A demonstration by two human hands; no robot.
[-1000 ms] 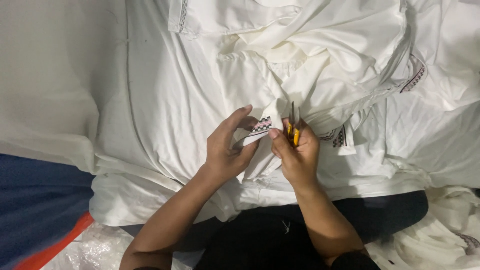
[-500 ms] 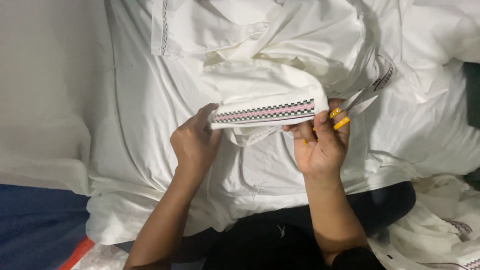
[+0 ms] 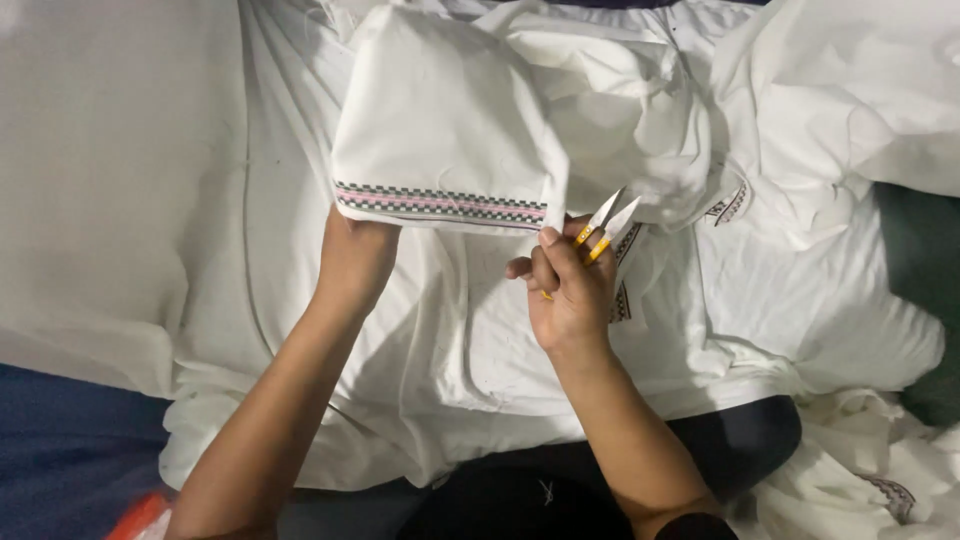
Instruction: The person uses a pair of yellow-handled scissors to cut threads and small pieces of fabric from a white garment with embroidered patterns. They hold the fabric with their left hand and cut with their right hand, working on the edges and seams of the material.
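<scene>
A white garment (image 3: 440, 110) with a pink and black checked trim band (image 3: 440, 204) is stretched out flat between my hands. My left hand (image 3: 357, 255) grips the trim's left end from below, its fingers tucked behind the cloth. My right hand (image 3: 567, 285) pinches the trim's right end with the thumb while holding small yellow-handled thread snips (image 3: 603, 226), their metal blades pointing up and to the right, apart from the cloth.
More white cloth (image 3: 820, 110) with the same trim is heaped at the right and spread under my arms. A plain white sheet (image 3: 110, 180) lies left. Blue fabric (image 3: 70, 450) and an orange edge (image 3: 135, 512) show at bottom left.
The folded trim piece has been lifted and spread wider, my left hand moving left and my right hand staying at its right end. The snips remain in my right hand.
</scene>
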